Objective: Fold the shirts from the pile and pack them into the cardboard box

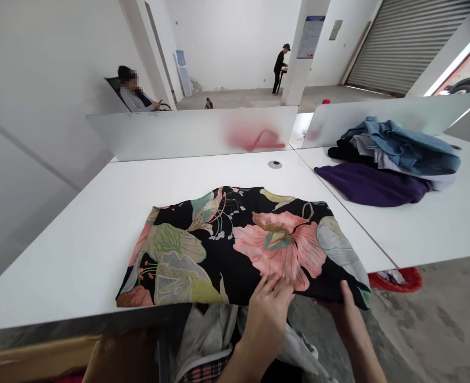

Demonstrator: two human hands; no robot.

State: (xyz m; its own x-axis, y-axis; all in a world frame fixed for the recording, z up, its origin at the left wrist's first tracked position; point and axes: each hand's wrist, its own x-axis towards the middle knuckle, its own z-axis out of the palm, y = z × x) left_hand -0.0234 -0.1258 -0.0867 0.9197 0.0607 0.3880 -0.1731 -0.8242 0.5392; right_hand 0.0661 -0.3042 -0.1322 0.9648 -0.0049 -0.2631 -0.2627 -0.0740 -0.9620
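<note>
A folded black garment (pixel 219 244) with large pink, green and grey flowers lies on the white table at its near edge. My left hand (pixel 270 306) rests palm down on its front edge, with fingers stretched over the pink flower. At the front right corner, my right hand (pixel 350 314) holds the garment's edge, thumb above and fingers partly hidden underneath. What kind of garment it is, I cannot tell for sure.
A heap of clothes, with a blue denim piece (pixel 414 146) and a purple one (pixel 374 183), lies on the right. Frosted dividers (pixel 195 133) line the back of the white table (pixel 71 229). A cardboard box (pixel 95 356) and red basket (pixel 412 279) are below. Two people are beyond.
</note>
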